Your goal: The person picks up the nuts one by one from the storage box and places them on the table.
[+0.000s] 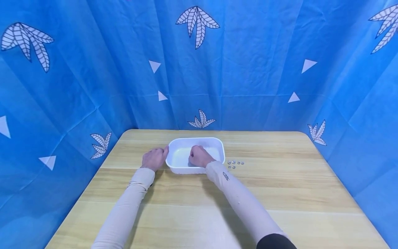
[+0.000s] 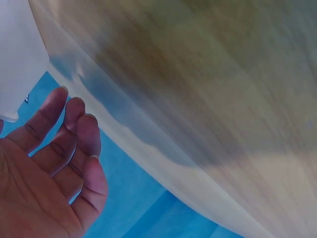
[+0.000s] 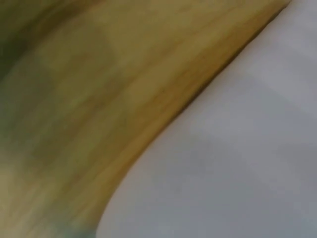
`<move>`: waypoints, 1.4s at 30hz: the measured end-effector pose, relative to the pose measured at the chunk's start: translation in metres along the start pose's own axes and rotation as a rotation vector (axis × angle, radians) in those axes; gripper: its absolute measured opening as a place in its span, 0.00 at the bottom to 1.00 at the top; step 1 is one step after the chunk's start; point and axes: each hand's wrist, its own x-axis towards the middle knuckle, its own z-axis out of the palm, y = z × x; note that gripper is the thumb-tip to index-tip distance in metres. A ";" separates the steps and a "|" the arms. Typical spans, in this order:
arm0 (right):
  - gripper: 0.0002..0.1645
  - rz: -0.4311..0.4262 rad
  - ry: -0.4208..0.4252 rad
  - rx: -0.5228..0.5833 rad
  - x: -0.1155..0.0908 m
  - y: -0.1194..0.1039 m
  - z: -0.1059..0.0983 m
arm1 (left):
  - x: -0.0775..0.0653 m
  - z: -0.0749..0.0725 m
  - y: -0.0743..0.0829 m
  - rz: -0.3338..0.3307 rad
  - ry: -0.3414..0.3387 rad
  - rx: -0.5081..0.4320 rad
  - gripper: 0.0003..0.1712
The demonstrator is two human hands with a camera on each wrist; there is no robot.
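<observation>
A white oblong tub (image 1: 219,143) stands on the wooden table. At its left end, my left hand (image 1: 154,159) holds the rim at the thumb side. From below, in the left wrist view, the fingers (image 2: 52,148) are bent beside the tub wall (image 2: 20,54), and the thumb is mostly cut off. My right hand (image 1: 200,156) reaches over the near rim into the tub, its back toward the head camera. Its fingertips are hidden, so I cannot tell whether it holds something. In the right wrist view only the tub wall (image 3: 223,163) and table show.
Several small, shiny, round metal pieces (image 1: 234,162) lie on the table (image 1: 295,190) just right of the tub. A blue curtain (image 1: 248,69) with leaf and triangle prints hangs round the back and both sides of the table.
</observation>
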 end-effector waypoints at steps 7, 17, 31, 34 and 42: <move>0.09 0.011 -0.009 0.021 0.002 0.001 0.000 | -0.001 0.003 0.000 -0.003 0.009 -0.004 0.44; 0.09 -0.035 0.007 0.009 0.003 0.004 0.002 | 0.001 0.004 -0.001 0.005 0.017 0.000 0.44; 0.09 -0.039 0.030 0.002 0.003 0.000 0.001 | -0.001 0.000 0.000 0.006 0.020 -0.011 0.42; 0.09 -0.033 0.032 0.002 0.002 0.000 0.000 | 0.000 0.001 -0.001 0.010 0.020 -0.010 0.42; 0.09 -0.054 0.081 0.135 0.001 0.003 -0.002 | -0.002 0.000 0.000 0.011 0.026 -0.020 0.43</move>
